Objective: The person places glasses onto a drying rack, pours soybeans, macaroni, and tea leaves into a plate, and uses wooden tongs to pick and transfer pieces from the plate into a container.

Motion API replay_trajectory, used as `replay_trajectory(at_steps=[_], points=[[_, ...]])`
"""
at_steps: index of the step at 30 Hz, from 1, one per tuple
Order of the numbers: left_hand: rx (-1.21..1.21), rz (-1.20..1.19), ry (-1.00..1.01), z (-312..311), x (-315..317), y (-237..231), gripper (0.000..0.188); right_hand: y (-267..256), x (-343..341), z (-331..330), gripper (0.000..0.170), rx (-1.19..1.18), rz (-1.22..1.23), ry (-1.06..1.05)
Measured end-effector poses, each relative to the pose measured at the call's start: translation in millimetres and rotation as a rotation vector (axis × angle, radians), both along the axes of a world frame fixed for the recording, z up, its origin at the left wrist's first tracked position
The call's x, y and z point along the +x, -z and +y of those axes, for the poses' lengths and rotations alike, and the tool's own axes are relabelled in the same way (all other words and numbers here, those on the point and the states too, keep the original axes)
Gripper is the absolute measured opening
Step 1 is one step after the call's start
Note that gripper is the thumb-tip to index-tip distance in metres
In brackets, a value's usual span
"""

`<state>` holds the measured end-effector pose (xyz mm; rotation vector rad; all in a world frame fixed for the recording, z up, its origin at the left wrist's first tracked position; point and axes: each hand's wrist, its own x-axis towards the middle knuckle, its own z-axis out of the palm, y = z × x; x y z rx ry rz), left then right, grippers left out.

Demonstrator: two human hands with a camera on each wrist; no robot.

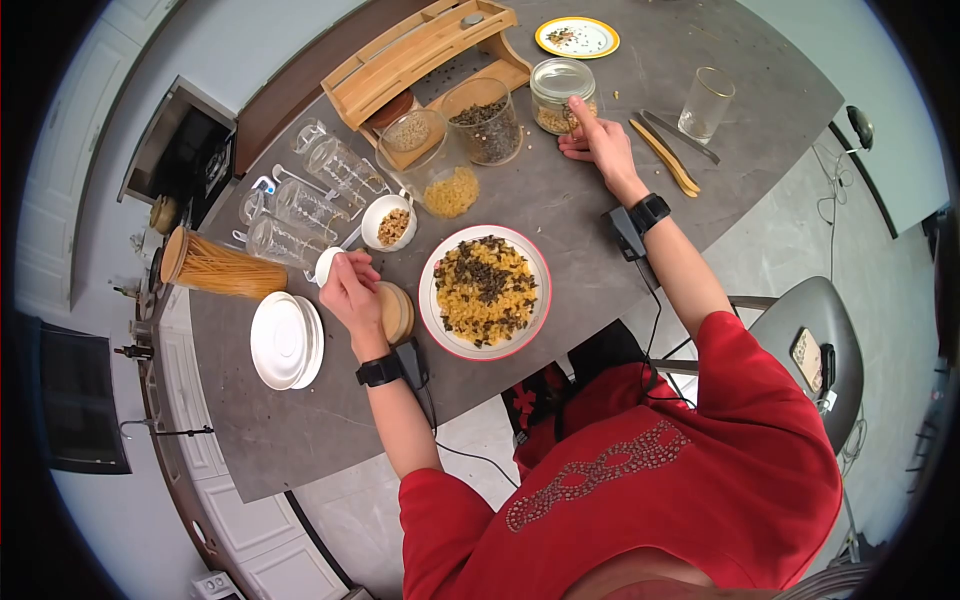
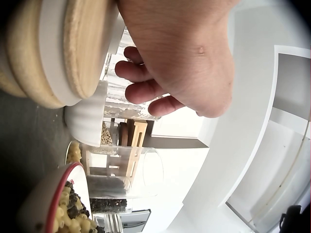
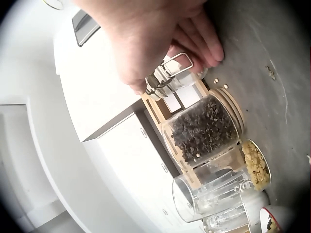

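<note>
At a clip-top glass jar (image 1: pixel 562 98) with pale bits inside, my right hand (image 1: pixel 600 150) has its thumb over the lid's edge and its fingers along the side. The right wrist view shows the jar's wire clasp (image 3: pixel 181 63) beside the palm. My left hand (image 1: pixel 352 290) hovers by a small white dish (image 1: pixel 327 264), its fingers loosely bent in the left wrist view and nothing showing in the palm. Just below it sit stacked wooden lids (image 1: pixel 397 312). Between the hands stands a red-rimmed bowl (image 1: pixel 546 290) of short pasta topped with dark flakes.
Nearby are a jar of dark flakes (image 1: pixel 487 130), a tipped jar with pasta (image 1: pixel 450 190) and a white bowl of nuts (image 1: pixel 390 222). Glass mugs (image 1: pixel 290 238), a spaghetti jar (image 1: pixel 230 265) and saucers (image 1: pixel 285 342) stand left; tongs (image 1: pixel 668 160) and a tumbler (image 1: pixel 706 105) right.
</note>
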<state>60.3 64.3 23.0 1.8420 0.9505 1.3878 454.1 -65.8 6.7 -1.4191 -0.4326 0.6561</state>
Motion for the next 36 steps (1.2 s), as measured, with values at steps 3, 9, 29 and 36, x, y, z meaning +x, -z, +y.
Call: replay_trajectory(at_steps=[3, 9, 29, 36], points=[[-0.003, -0.009, 0.000, 0, 0, 0, 0.050, -1, 6, -2, 0.075, 0.034, 0.059, -0.001], [-0.010, -0.015, -0.006, 0, 0, 1, 0.050, -1, 8, -3, 0.071, 0.047, 0.085, 0.000], [-0.008, 0.001, 0.005, -1, 1, -1, 0.051, -11, 4, 1, 0.035, 0.065, -1.268, 0.449], [-0.010, 0.002, 0.001, -2, 2, -3, 0.049, -2, 6, 1, 0.036, 0.026, -1.286, 0.444]])
